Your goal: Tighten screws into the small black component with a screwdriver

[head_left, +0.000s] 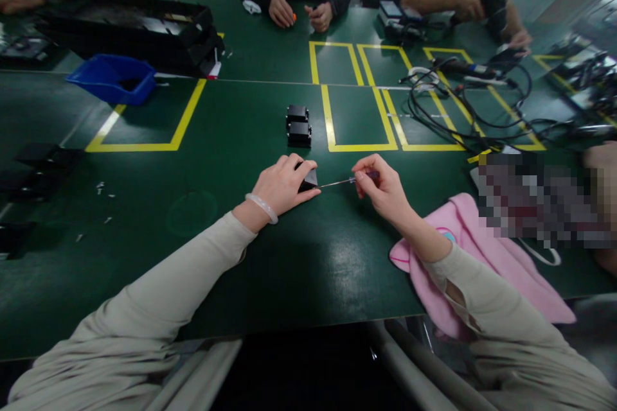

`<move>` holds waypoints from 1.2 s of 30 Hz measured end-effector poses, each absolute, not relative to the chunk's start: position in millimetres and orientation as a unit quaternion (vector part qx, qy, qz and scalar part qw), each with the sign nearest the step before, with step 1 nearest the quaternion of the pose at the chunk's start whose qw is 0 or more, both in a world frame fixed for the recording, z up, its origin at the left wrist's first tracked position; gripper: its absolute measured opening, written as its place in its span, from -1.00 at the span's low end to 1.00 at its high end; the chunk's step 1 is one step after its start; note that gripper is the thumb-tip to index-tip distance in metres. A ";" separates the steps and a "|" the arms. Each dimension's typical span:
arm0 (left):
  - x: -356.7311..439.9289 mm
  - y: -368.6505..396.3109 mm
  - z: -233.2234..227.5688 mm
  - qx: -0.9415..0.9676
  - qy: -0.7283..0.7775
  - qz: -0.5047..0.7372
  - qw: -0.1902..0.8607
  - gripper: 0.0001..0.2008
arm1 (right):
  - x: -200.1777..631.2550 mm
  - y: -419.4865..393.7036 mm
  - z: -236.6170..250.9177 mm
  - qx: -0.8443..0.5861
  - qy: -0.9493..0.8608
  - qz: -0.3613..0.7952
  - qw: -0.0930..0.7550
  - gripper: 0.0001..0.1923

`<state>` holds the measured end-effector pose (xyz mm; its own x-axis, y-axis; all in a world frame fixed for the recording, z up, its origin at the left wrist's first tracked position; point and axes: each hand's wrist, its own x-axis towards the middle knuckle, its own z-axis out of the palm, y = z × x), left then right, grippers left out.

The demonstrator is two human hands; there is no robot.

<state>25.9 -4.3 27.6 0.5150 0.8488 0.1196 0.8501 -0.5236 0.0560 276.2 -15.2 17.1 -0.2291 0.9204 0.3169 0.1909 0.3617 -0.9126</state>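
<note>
A small black block (308,179) lies on the green table (289,270), pinned under the closed left hand (284,185). The right hand (380,191) pinches a thin screwdriver (348,181), its tip touching the block's right side. A blue bin (113,79) stands well apart at the far left, contents unclear.

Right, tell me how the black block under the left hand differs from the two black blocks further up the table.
The black block is gripped by the left hand, with the right hand holding a thin screwdriver to it; the two black blocks sit untouched. It is single and mostly covered; they are paired and fully visible. All look black and boxy.
</note>
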 end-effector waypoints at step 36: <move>25.8 -4.5 28.7 -0.870 -0.488 -0.061 0.007 -0.49 | 276.5 -14.9 15.9 -0.417 -0.673 0.396 0.465 -0.79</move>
<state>25.8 -4.5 28.7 0.5155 0.8492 0.1141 0.8511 -0.5229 0.0469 276.5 -14.9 15.9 -0.2207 0.9294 0.2959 0.1930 0.3390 -0.9208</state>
